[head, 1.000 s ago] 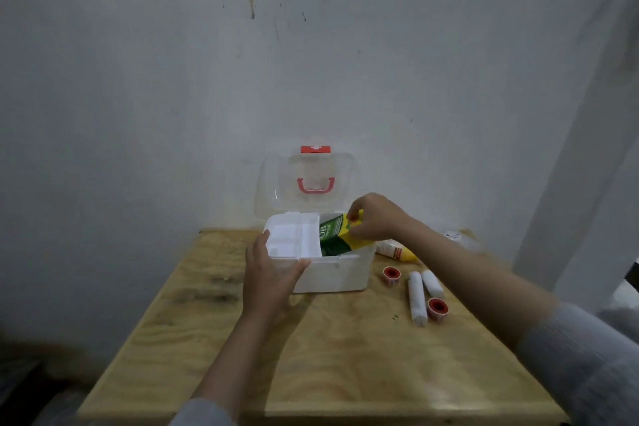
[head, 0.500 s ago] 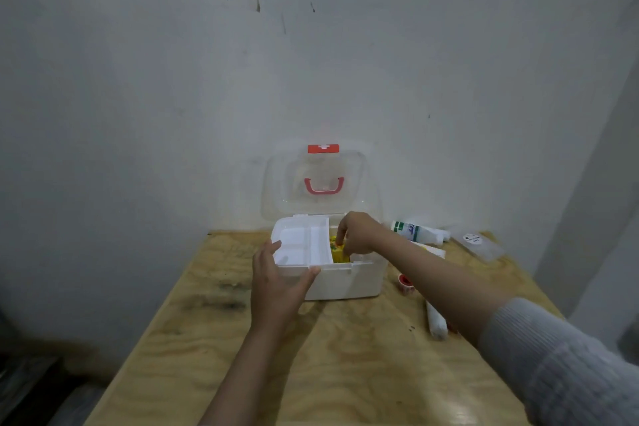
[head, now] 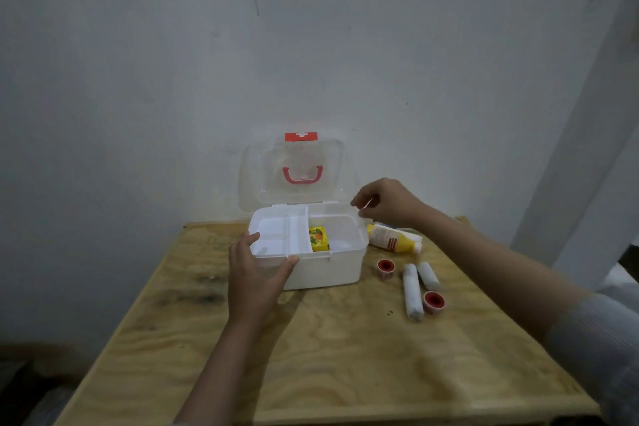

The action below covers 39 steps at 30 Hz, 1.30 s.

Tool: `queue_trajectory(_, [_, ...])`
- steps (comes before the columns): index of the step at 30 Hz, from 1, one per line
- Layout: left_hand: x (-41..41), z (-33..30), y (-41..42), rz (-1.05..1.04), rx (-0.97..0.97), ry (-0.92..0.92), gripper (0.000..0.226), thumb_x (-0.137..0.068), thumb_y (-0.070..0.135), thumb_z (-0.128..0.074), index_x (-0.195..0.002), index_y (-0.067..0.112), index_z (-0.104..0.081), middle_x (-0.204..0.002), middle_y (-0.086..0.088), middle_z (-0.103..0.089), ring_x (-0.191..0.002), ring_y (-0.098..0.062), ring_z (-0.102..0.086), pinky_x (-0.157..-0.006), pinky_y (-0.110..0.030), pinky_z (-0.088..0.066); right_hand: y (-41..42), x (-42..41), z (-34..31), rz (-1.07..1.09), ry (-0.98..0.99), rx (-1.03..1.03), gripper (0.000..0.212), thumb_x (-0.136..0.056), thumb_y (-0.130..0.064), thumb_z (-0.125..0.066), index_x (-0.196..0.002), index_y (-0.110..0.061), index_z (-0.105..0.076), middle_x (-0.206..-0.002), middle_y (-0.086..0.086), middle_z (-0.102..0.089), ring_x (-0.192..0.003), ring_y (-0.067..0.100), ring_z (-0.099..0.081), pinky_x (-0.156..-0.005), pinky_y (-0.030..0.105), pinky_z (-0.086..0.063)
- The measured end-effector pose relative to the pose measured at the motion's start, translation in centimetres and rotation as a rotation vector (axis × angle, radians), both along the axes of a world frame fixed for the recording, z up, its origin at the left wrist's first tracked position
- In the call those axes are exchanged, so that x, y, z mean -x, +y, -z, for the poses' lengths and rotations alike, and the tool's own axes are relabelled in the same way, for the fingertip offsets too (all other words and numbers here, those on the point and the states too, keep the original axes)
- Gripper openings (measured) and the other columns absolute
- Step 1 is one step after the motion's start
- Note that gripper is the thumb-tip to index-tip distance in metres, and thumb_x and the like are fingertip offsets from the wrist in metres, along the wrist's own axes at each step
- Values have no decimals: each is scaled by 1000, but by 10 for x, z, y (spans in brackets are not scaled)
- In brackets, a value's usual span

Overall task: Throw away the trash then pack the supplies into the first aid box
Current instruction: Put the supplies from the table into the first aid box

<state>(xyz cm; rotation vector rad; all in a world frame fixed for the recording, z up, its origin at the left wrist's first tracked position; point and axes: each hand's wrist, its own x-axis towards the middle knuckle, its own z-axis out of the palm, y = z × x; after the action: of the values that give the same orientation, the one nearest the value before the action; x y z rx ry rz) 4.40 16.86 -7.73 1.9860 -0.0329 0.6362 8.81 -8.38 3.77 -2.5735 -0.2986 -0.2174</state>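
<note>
The white first aid box [head: 325, 268] stands open at the table's back, its clear lid [head: 297, 169] upright against the wall. A white divided tray covers the box's left half. A yellow-green carton [head: 318, 239] sits inside, just right of the tray. My left hand [head: 254, 275] holds the box's front left corner. My right hand [head: 385, 201] hovers above the box's right rim, fingers loosely curled and holding nothing. A yellow-capped bottle [head: 392, 240] lies right of the box. Two red tape rolls [head: 385, 266] [head: 434, 301] and two white gauze rolls [head: 412, 290] [head: 428, 275] lie further forward.
The plywood table [head: 328, 356] has bare surface in front of the box and on its left side. A stained white wall [head: 311, 62] rises right behind the box. The table's right edge runs close to the supplies, with a pale pillar [head: 601, 135] beyond.
My right hand put the yellow-green carton into the box, let go and rose to the right above the rim. My left hand stayed on the box.
</note>
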Motion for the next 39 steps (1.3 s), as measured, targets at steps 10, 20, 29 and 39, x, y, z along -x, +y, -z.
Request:
queue_trajectory(10, [2, -1, -12, -8, 31, -8, 72, -68, 37, -81, -127, 27, -41, -136, -1, -41, -117, -15, -42, -89, -36, -48, -111, 21, 56, 370, 53, 161, 24, -75, -8, -68, -99, -10, -70, -105, 11, -69, -94, 24, -62, -82, 34, -51])
queue_trajectory(20, [2, 0, -3, 1, -6, -15, 71, -68, 34, -81, -127, 22, -43, -137, -4, -41, -123, -21, -42, -93, -37, -46, -158, 19, 123, 753, 182, 226, 48, -87, -39, -48, -130, -18, -43, -133, 13, -46, -120, 37, -42, -102, 52, -36])
queue_trajectory(29, [2, 2, -2, -13, -3, -10, 70, -68, 35, -81, -126, 23, -43, -137, -4, -42, -123, -23, -42, -94, -43, -48, -158, 29, 123, 794, -79, -179, 36, -84, -31, -62, -110, -8, -56, -115, 21, -57, -104, 36, -55, -87, 41, -47])
queue_trajectory(39, [0, 5, -1, -9, 6, -21, 70, -67, 37, -81, -124, 27, -41, -134, -2, -41, -122, -21, -43, -92, -44, -51, -88, 67, 43, 215, -384, -339, 27, -71, -18, -80, -96, -14, -71, -115, 4, -63, -104, 14, -59, -87, 29, -50])
